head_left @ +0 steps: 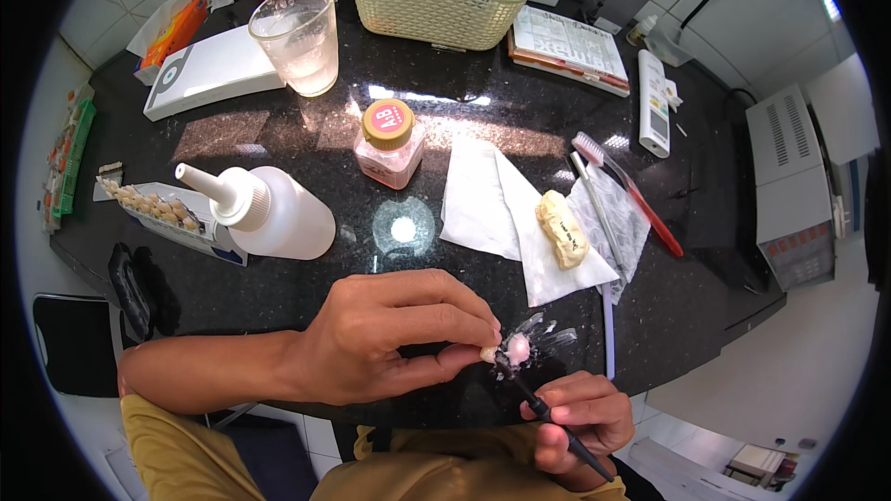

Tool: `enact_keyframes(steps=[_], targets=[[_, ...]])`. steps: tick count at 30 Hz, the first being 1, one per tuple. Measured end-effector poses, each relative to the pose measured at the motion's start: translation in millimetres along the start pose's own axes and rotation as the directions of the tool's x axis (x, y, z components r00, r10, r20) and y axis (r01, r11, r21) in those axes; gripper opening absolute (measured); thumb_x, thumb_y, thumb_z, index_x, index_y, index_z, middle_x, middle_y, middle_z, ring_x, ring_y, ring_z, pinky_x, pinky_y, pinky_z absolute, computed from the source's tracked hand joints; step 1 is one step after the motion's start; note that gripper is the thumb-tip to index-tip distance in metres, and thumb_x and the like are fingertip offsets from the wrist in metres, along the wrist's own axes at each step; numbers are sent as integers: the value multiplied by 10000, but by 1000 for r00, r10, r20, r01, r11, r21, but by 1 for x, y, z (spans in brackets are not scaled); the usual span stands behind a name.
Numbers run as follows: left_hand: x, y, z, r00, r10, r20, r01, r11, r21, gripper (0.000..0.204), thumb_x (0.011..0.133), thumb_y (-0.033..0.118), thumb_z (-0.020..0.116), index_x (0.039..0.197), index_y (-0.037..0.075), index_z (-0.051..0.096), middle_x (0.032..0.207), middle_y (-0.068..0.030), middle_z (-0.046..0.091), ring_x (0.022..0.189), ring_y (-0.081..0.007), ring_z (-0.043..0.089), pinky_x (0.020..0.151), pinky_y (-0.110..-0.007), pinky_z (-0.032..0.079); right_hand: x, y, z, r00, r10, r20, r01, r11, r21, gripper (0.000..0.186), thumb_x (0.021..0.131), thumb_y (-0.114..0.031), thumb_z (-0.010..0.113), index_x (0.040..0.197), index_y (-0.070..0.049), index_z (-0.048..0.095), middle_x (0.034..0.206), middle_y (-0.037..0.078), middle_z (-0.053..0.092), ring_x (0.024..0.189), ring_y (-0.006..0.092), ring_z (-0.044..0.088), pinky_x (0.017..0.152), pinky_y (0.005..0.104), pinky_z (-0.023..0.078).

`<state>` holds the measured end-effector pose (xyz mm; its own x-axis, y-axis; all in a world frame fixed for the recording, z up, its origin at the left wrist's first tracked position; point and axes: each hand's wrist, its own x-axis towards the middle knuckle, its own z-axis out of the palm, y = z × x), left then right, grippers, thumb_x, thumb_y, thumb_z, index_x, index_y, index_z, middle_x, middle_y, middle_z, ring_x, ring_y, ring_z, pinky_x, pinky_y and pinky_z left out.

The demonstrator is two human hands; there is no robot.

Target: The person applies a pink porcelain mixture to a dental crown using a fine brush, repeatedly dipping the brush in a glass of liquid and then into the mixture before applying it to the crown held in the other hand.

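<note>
Between its thumb and fingertips, my left hand (pixel 399 334) pinches a small tooth-coloured piece (pixel 488 353). Wrapped around a slim black-handled tool (pixel 579 450) are the fingers of my right hand (pixel 599 417). The tool's tip reaches close to the pinched piece; whether they touch I cannot tell. Just right of my left fingertips sits a glossy pink lump (pixel 518 347), with clear smears and white crumbs around it on the black countertop (pixel 390 241). Beyond my hands, a cream dental cast (pixel 561 232) rests on white paper (pixel 478 195).
At left stand a white squeeze bottle (pixel 295 213) and a row of artificial teeth (pixel 162 206). A gold-lidded jar (pixel 390 162) and a glass (pixel 316 51) stand farther back. A toothbrush (pixel 640 209) lies right; a green basket (pixel 436 9) is at the rear.
</note>
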<state>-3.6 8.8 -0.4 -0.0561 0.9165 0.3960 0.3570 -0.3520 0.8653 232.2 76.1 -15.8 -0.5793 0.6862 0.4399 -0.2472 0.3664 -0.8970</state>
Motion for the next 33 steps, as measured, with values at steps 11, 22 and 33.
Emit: enact_keyframes(steps=[11, 22, 33], targets=[[0, 3, 0, 1000, -13, -16, 12, 999, -50, 202, 767, -55, 747, 960, -2, 719, 970, -108, 710, 863, -201, 712, 737, -283, 585, 25, -28, -16, 988, -18, -152, -6, 988, -153, 336, 825, -227, 803, 954, -93, 524, 848, 52, 450, 561, 87, 477, 445, 183, 460], [-4, -3, -1, 998, 7, -57, -15, 989, -144, 162, 807, -2, 733, 964, 4, 696, 972, -101, 701, 899, -215, 697, 769, -311, 567, 275, -9, 103, 908, -217, 357, 347, 867, -357, 190, 839, -184, 722, 888, 0, 711, 725, 60, 679, 630, 131, 612, 594, 290, 485], [-4, -2, 0, 999, -3, -41, -3, 986, -164, 164, 798, -19, 729, 954, -1, 683, 960, -105, 691, 881, -230, 694, 752, -312, 566, 280, -2, 137, 879, -309, 363, 452, 782, -429, 192, 805, -166, 759, 804, 15, 696, 727, 97, 678, 565, 180, 622, 554, 316, 483]])
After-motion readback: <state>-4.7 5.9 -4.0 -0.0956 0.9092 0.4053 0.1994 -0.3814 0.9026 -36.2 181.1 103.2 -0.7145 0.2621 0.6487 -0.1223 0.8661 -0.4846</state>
